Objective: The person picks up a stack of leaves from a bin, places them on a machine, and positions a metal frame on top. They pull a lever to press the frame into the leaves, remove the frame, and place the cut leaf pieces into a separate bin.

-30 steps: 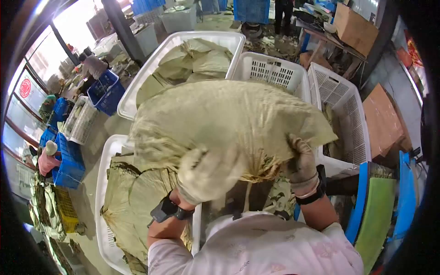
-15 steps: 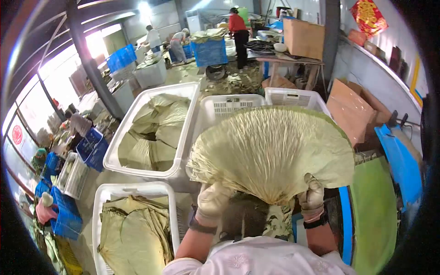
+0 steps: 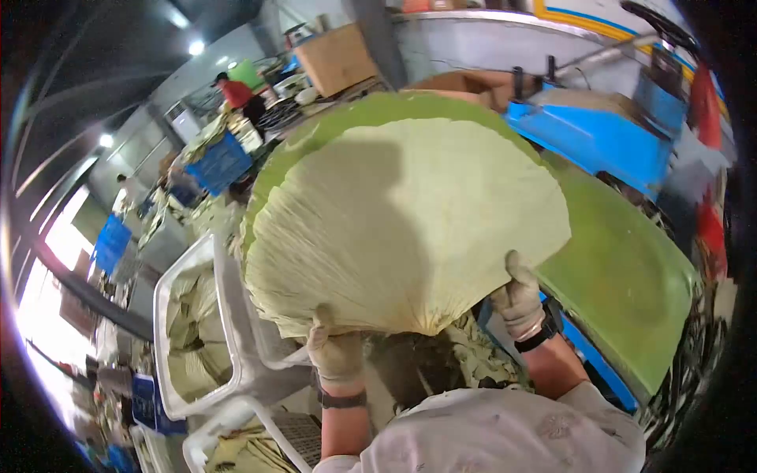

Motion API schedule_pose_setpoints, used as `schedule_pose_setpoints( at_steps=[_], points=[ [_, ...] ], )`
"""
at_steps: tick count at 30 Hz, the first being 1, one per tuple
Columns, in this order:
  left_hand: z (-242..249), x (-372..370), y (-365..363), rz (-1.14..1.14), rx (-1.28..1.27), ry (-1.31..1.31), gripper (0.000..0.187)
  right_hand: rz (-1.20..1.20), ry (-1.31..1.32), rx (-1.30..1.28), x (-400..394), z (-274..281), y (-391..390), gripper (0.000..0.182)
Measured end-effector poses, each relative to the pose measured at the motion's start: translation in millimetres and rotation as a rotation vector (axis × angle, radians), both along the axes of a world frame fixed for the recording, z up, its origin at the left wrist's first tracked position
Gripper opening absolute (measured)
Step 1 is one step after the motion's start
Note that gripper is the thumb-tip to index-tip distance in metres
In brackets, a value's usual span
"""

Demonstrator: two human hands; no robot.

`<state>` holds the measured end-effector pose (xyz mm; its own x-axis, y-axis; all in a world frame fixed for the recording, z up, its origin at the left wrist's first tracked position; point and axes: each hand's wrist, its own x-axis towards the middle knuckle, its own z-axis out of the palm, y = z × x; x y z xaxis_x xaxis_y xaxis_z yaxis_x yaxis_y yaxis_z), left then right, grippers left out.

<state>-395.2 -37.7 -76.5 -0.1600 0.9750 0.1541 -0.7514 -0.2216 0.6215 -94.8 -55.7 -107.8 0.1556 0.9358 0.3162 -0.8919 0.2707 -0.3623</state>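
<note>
A large lotus leaf point(image 3: 426, 205), folded to a half-round shape, spans the middle of the view, pale and finely creased with a green band along its far curved edge. My left hand point(image 3: 334, 352), in a light glove, pinches its near left edge with the thumb on top. At the near right edge my right hand point(image 3: 516, 306), also gloved, grips the leaf the same way; the fingers beneath are hidden. A shadow falls across the leaf's middle. Right of it lies a flat green surface point(image 3: 631, 268) with a blue edge, partly overlapped by the leaf.
On the left stand a white crate point(image 3: 161, 331) of stacked leaves and another white crate point(image 3: 272, 430) nearer me. Leaf scraps point(image 3: 485, 355) lie below my hands. Blue equipment point(image 3: 591, 138) and a cardboard box point(image 3: 335, 59) stand beyond. A person in red point(image 3: 235, 93) works far off.
My view has turned right, so the crates sit farther left. The leaf, still in both hands, has swung right towards the green surface and shows a flatter, smoother face.
</note>
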Motion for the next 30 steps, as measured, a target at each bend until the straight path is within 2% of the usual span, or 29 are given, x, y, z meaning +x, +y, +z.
schedule_pose_setpoints(
  at_steps=[1,3,5,7,8,11,13,14,15,16,17,18,19,21,22,23,24,26,27,29,30],
  points=[
    [-4,2,6,-0.037,-0.067,0.033,0.049,-0.115,-0.132,-0.115,9,-14,-3,0.050],
    [-1,8,19,-0.068,-0.090,0.056,0.050,-0.235,-0.105,-0.148,21,-25,-3,0.048],
    [-2,13,33,-0.089,-0.101,0.072,0.051,-0.184,-0.047,-0.110,30,-17,-6,0.044],
    [-4,24,43,-0.326,-0.002,0.012,0.051,-0.262,-0.087,-0.021,47,0,-21,0.041],
    [0,41,41,-0.246,0.014,0.031,0.049,-0.193,-0.071,-0.009,54,6,-34,0.041],
    [2,72,41,-0.226,-0.081,-0.075,0.050,-0.305,-0.034,0.000,48,14,-45,0.039],
    [-9,84,60,-0.268,-0.104,-0.059,0.051,-0.597,-0.039,-0.329,48,10,-52,0.030],
    [-12,89,67,-0.286,-0.121,-0.033,0.052,-0.624,-0.037,-0.348,56,-1,-56,0.030],
    [-9,94,74,-0.316,-0.141,-0.031,0.052,-0.614,-0.158,-0.254,72,-21,-60,0.027],
    [-5,101,83,-0.375,-0.144,0.038,0.046,-0.601,-0.281,-0.162,85,-38,-66,0.023],
    [-5,108,89,-0.434,-0.143,0.101,0.039,-0.629,-0.287,-0.182,93,-48,-73,0.023],
    [-12,114,95,-0.539,-0.024,0.018,0.019,-0.634,-0.281,-0.111,101,-55,-77,0.024],
    [-18,120,104,-0.551,-0.033,0.007,0.019,-0.627,-0.275,-0.035,106,-58,-79,0.025],
    [-33,131,129,-0.271,0.803,0.709,0.017,-0.695,-0.262,-0.141,97,-41,-94,0.026],
    [-70,132,141,-0.458,0.379,0.410,0.023,-0.756,-0.241,-0.246,92,-37,-99,0.028],
    [-81,133,147,-0.460,0.359,0.409,0.023,-0.751,-0.246,-0.265,90,-43,-101,0.028],
    [-90,136,153,-0.418,0.392,0.550,0.022,-0.719,-0.191,-0.214,90,-51,-103,0.029],
    [-58,147,137,-0.373,0.420,0.775,0.023,-0.693,-0.075,-0.106,87,-60,-114,0.033],
    [-67,152,143,-0.420,0.424,0.769,0.023,-0.735,-0.072,-0.123,83,-60,-116,0.033],
    [-90,158,159,-0.856,-0.033,0.113,0.025,-1.110,-0.153,-0.531,71,-48,-108,0.008],
    [-98,161,163,-0.830,0.086,0.297,0.027,-1.191,-0.203,-0.552,69,-45,-107,0.009]
  ],
)
